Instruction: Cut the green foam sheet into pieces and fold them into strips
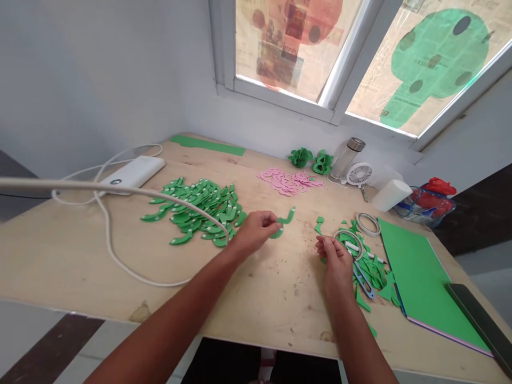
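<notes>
My left hand [258, 229] pinches a curved green paper cut-out [287, 217] with a pale patch at its tip. The piece's lower part curls beside my fingers. To the left lies a heap of similar green cut-outs [204, 205], many with small white patches. My right hand [335, 257] is closed, thumb against fingers; whatever they may hold is too small to make out. Right beside it are a tape roll [362, 248], a white pen [374, 256], a blue-handled tool [365, 282] and green paper scraps [372, 270].
A white power bank [138, 173] and looping cable [116, 261] occupy the left. Pink cut-outs [286, 181], green paper balls [301, 157], a bottle [347, 158] and a small fan [359, 174] stand behind. Green sheets [424, 282] lie right, under a dark slab [480, 317].
</notes>
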Demonstrator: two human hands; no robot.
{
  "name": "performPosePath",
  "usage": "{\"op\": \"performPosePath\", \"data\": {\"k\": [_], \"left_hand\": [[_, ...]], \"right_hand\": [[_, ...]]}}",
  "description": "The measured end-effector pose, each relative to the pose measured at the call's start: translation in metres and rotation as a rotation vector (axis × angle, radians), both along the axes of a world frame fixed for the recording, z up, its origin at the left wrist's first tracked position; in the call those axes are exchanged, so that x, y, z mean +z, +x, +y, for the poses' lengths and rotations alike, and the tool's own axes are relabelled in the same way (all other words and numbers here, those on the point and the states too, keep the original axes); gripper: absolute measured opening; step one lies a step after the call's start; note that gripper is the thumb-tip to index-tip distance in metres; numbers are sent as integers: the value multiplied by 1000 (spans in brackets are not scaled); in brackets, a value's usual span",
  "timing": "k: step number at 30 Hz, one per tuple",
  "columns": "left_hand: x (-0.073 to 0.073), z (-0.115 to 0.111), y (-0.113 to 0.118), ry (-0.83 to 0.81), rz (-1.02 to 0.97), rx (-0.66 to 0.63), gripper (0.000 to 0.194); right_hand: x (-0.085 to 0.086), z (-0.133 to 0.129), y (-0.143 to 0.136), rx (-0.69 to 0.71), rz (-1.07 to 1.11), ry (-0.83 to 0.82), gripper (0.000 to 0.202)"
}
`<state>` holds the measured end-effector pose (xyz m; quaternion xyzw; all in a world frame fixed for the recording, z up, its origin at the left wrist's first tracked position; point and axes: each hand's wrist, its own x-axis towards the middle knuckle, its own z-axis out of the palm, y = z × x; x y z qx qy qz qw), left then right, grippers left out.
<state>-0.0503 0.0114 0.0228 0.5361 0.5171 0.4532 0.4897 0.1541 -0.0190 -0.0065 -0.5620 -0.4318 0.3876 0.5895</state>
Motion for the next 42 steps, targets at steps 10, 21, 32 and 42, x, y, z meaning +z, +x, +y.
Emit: {"op": "performPosePath", "data": {"k": [10,21,32,42], "left_hand": [[-9,-6,-107,2,714,492,14],[-10,-18,-96,204,1095,470,20],[-13,-6,-76,385,1251,500,35],[-9,-1,28,479,1103,-11,20]], "right_hand": [[0,-4,-5,44,-42,5,35],[5,-8,-12,33,-77,43,31],[9,-6,-2,-172,21,150,29],[41,-14,31,-391,294,375,22]]}}
